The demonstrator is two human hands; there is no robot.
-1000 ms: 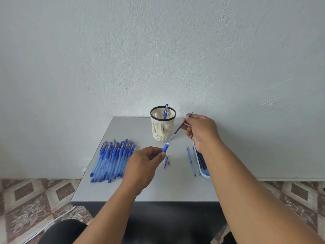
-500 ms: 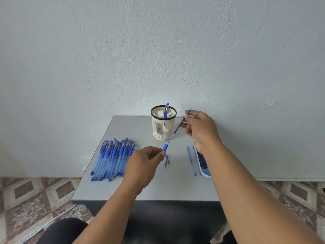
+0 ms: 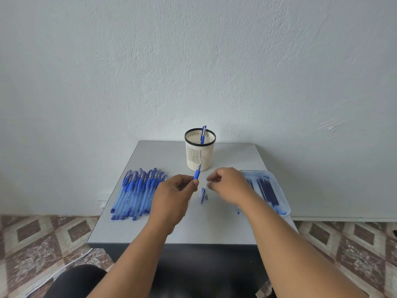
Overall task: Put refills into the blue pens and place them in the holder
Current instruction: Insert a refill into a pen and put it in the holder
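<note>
Right hand (image 3: 227, 186) dropped toward bench (image 3: 225, 229), grip blurred, cannot tell | left hand (image 3: 174, 196) pinching pen (image 3: 197, 174) | risk: loose cap (image 3: 202, 195) and tip rolling off front edge.

We see a grey desk (image 3: 227, 224) carrying a row of blue pens (image 3: 137, 193) left, slotted holder (image 3: 200, 152) at back, refill tray (image 3: 277, 188) right, loose cap (image 3: 202, 195) mid-desk.

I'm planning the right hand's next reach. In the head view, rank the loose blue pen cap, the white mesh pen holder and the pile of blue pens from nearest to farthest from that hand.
1. Loose blue pen cap: on the table just left of the right hand.
2. White mesh pen holder: behind the hand, toward the wall.
3. Pile of blue pens: far left, beyond the left hand.
</note>
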